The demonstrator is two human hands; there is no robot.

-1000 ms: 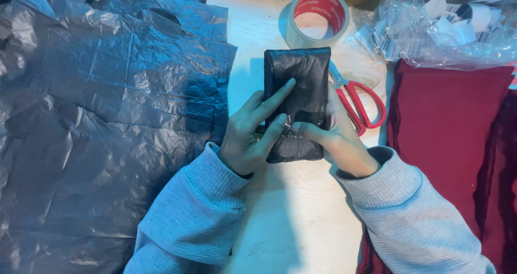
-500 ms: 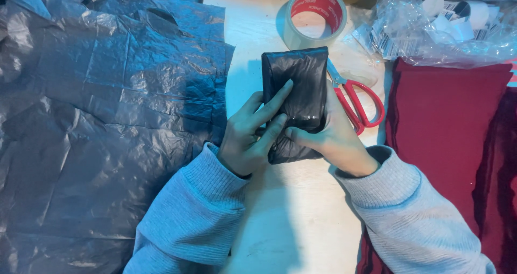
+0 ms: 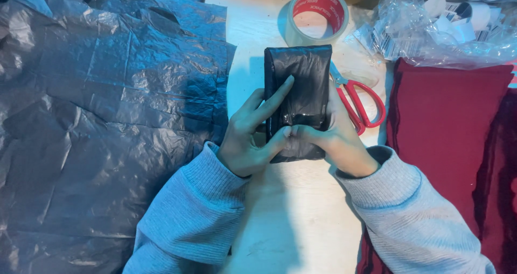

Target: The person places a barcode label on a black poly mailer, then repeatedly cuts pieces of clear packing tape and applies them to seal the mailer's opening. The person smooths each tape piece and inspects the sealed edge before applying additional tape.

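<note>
A small flat parcel wrapped in black plastic (image 3: 304,80) lies upright on the pale table (image 3: 291,209), in the middle of the head view. My left hand (image 3: 250,134) grips its lower left side, index finger stretched diagonally across the front. My right hand (image 3: 334,137) holds its lower right edge, thumb meeting the left thumb on the parcel's bottom part. Both forearms wear light grey sleeves.
Crumpled grey plastic sheets (image 3: 102,123) cover the left half of the table. A roll of clear tape (image 3: 316,15) sits just beyond the parcel. Red-handled scissors (image 3: 358,102) lie right of it. Dark red cloth (image 3: 452,139) and a clear bag of paper labels (image 3: 447,26) fill the right.
The hands have shifted only slightly on the parcel; my left index finger lies a little flatter across it. Nothing else moved.
</note>
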